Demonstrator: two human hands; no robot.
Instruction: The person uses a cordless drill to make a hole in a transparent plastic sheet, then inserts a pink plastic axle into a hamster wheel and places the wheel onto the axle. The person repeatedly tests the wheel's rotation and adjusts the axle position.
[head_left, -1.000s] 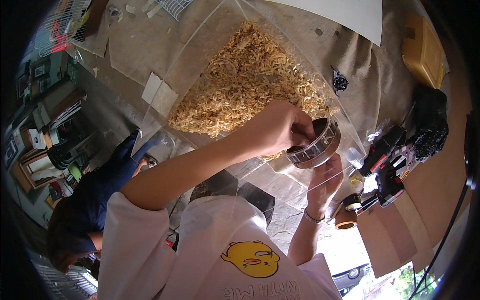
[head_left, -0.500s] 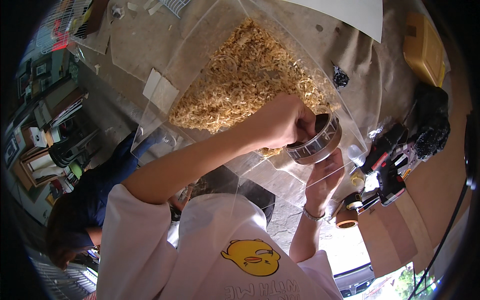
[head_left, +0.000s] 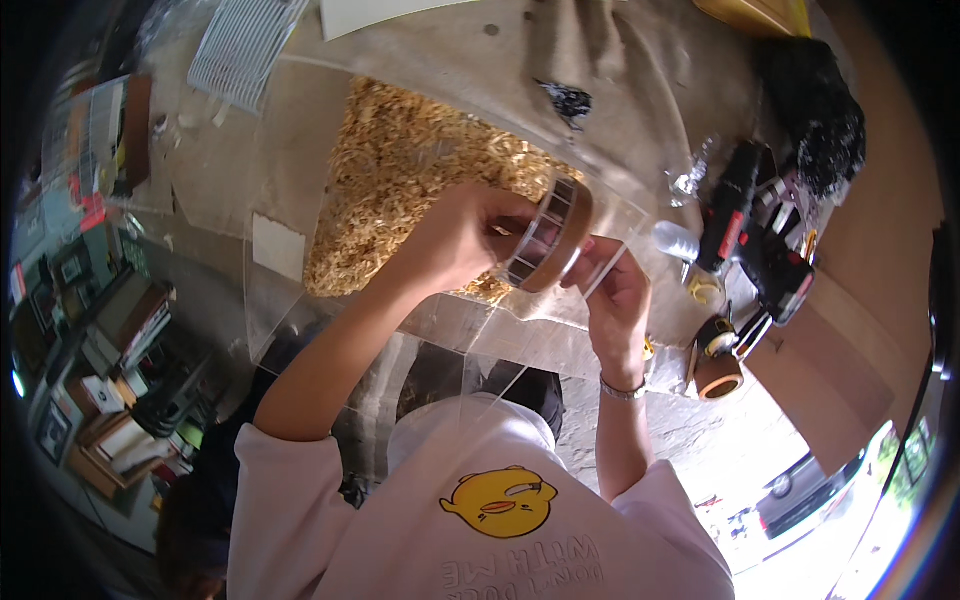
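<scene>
A small pet exercise wheel (head_left: 562, 245), with a clear barred band and a brown wooden-looking rim, is held tilted on its side above a clear box. My left hand (head_left: 470, 235) reaches into the wheel's open side with curled fingers; their tips are hidden. From the opposite side, my right hand (head_left: 617, 292) pinches a clear flat piece (head_left: 605, 268) at the back of the wheel. Wood-shaving bedding (head_left: 415, 165) covers the floor of the clear box (head_left: 250, 290) beneath my hands.
To the right lie a cordless drill (head_left: 785, 270), a black-and-red tool (head_left: 733, 205), a roll of brown tape (head_left: 718, 380) and a black plastic bag (head_left: 820, 120). White wire grating (head_left: 240, 50) lies at far left. Cardboard (head_left: 820, 370) stretches along the right.
The wheel has turned more upright and shifted left with both hands. My view has swung, so the box and tools sit differently in the picture.
</scene>
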